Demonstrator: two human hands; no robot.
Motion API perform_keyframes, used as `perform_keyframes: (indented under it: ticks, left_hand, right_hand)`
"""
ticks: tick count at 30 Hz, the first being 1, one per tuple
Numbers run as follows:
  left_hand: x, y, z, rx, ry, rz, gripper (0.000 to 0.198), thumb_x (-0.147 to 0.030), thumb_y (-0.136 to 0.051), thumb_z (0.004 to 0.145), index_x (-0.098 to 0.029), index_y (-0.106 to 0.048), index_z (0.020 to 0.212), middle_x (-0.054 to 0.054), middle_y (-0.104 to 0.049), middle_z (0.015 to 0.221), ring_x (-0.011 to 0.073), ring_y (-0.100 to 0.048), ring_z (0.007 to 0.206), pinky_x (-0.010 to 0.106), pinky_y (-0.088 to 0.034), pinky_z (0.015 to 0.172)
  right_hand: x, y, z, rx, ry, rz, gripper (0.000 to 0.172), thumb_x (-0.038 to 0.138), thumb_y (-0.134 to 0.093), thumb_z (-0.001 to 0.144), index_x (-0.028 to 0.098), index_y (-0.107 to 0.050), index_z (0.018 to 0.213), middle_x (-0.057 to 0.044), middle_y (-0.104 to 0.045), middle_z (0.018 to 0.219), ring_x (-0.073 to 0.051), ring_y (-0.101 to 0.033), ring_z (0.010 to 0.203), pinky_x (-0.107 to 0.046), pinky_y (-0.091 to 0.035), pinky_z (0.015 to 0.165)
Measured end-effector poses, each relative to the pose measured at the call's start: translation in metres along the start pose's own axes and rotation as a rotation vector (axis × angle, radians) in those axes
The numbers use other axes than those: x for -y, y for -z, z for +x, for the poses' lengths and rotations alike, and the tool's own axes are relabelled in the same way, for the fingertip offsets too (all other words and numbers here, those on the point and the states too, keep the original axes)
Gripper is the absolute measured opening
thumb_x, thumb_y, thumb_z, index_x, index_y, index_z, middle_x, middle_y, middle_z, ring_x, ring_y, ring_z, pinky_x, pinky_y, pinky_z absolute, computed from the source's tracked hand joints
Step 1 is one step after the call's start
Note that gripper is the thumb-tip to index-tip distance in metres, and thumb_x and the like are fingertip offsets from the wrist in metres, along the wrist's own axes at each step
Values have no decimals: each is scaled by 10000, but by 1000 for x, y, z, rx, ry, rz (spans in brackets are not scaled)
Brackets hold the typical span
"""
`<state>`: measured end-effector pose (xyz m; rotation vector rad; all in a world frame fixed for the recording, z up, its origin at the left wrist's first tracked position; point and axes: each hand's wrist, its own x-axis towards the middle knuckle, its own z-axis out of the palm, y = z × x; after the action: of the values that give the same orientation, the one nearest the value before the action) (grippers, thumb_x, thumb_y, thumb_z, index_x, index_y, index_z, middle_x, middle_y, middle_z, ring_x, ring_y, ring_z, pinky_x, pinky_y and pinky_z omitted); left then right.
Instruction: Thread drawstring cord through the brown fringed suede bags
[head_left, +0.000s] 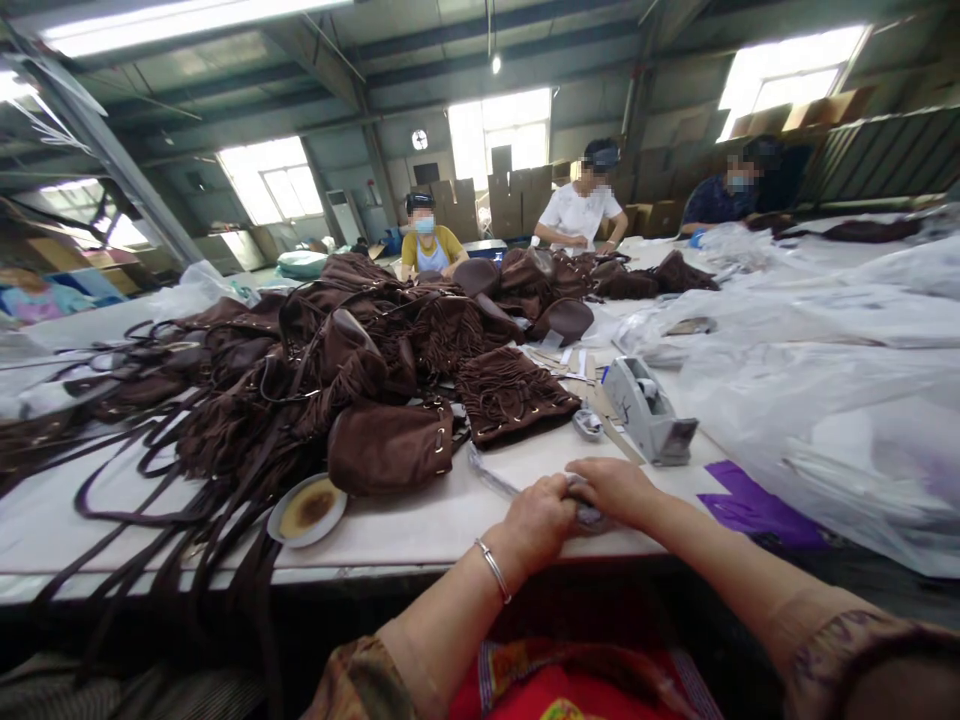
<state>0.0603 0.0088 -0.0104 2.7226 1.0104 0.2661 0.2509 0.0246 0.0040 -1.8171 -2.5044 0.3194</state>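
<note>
My left hand (538, 518) and my right hand (616, 487) rest together at the near edge of the white table (420, 530). Both are closed around a small piece of clear plastic film (589, 515) that is mostly hidden between the fingers. A silver bracelet sits on my left wrist. A strip of clear plastic (491, 475) trails away to the left of the hands. Just beyond them lie a brown fringed suede bag (514, 395) and a brown suede pouch (390, 447).
A grey tape dispenser (646, 410) stands right of the bags, a tape roll (587, 423) beside it. A big heap of brown bags and straps (247, 390) covers the left. A round lid (307, 510) lies near the edge. Clear plastic bags (825, 390) pile right. Three people sit at the far end.
</note>
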Motion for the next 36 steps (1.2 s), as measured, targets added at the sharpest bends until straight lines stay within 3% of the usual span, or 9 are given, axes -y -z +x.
perform_keyframes:
  ticks: [2,5,9,16,24,27,29,32,36]
  left_hand:
    - [-5,-5,-3,-25,67,11,253,-305,-506,963,-160,-689,1061,85,-616,1040,209,-562,929,304,-489,795]
    - [-16,-12,-8,-63,179,53,249,-270,-467,981,-161,-687,1024,91,-608,1033,212,-555,917,317,-498,784]
    - [-13,-4,-13,-38,171,85,248,-333,-507,976,-171,-693,992,97,-589,1025,213,-551,917,324,-508,802]
    - [26,31,-25,97,16,53,212,-371,-601,921,-266,-709,1070,45,-555,1121,183,-527,944,267,-462,820]
    - [28,18,-23,84,108,60,236,-395,-579,919,-252,-711,1053,47,-559,1020,179,-510,843,265,-423,735]
    - [27,16,-23,86,151,69,224,-359,-580,911,-205,-716,1000,65,-573,998,191,-517,842,279,-424,739]
    - [27,15,-23,59,151,37,206,-336,-581,909,-192,-716,968,68,-577,996,192,-525,856,280,-428,755]
    - [25,14,-24,12,152,-18,187,-324,-582,912,-190,-712,923,61,-573,976,188,-535,873,276,-434,765]
    - [24,10,-24,-26,165,-43,160,-301,-592,909,-190,-706,891,48,-565,935,183,-535,865,278,-438,768]
  right_hand:
    - [3,-4,-4,-27,-166,72,461,493,-519,922,173,-642,1230,-133,-737,1069,-259,-680,1003,-307,-456,776]
    - [13,-4,-8,41,-283,73,405,505,-496,919,168,-702,1011,-137,-746,957,-268,-690,918,-303,-425,693]
    - [23,4,-5,103,-180,-6,271,301,-479,898,171,-717,890,-137,-750,944,-252,-687,893,-292,-387,664]
    - [17,13,14,162,165,-38,276,302,-498,886,197,-753,867,-105,-758,904,-232,-679,841,-275,-387,672]
    - [16,2,15,108,168,15,301,342,-478,941,195,-739,918,-89,-748,921,-216,-669,870,-266,-424,732]
    - [-2,0,9,-44,52,104,372,385,-399,997,200,-722,993,-85,-736,1011,-205,-659,956,-270,-444,822]
    - [-19,4,9,-133,-170,53,398,372,-349,1016,189,-701,1044,-106,-715,1099,-213,-654,1015,-289,-454,856]
    - [-44,11,16,-113,-491,-52,356,336,-404,986,144,-690,1074,-166,-700,1141,-259,-674,1011,-335,-489,810]
    - [-57,10,35,-42,-578,-48,286,294,-529,912,112,-733,995,-201,-742,970,-302,-713,882,-355,-516,673]
